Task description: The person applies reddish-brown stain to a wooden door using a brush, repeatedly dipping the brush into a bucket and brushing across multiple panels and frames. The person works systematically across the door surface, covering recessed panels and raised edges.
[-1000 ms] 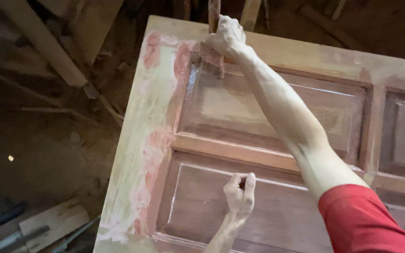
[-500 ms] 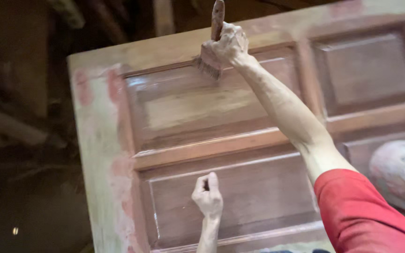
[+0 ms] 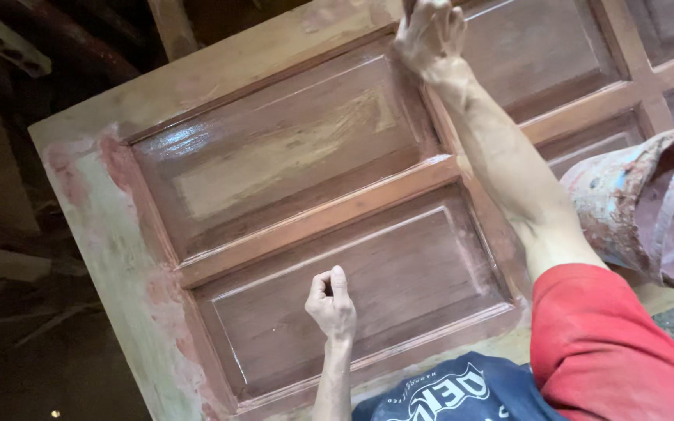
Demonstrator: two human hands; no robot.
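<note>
Far left: dark floor [image 3: 33,343] with loose timber offcuts [image 3: 5,39], dim and hard to read.

Left edge of the wooden door [image 3: 290,226]: the outer stile [image 3: 111,257] is pale, bare wood with patches of pinkish filler. The door lies flat and skewed in the head view, long axis running from lower left toward upper right. Panels inside the frame are reddish brown and glossy; the upper left panel [image 3: 274,148] has a pale, uncoated streak across its middle, while the lower panel [image 3: 352,288] looks evenly coated.

Centre: left hand [image 3: 331,302] is closed into a loose fist, thumb against the curled fingers, knuckles resting on or just above the lower panel; contact cannot be confirmed. It holds nothing visible.

Centre right, top edge: right hand [image 3: 429,35] is extended far across the door, arm straight, fingers curled around something at the frame's top edge. The held object is cut off by the picture border, so what it grips cannot be told. This hand sits over the vertical rail between the upper left panel and the next panel to the right.

Key relation: the pale streak lies to the left of and nearer than the right hand, along the panel's long axis; the right hand is the nearer one to it, the left hand well apart below.

Right: a paint-smeared bucket [image 3: 649,210], tipped so its mouth shows, just beside the red sleeve [image 3: 610,351].
</note>
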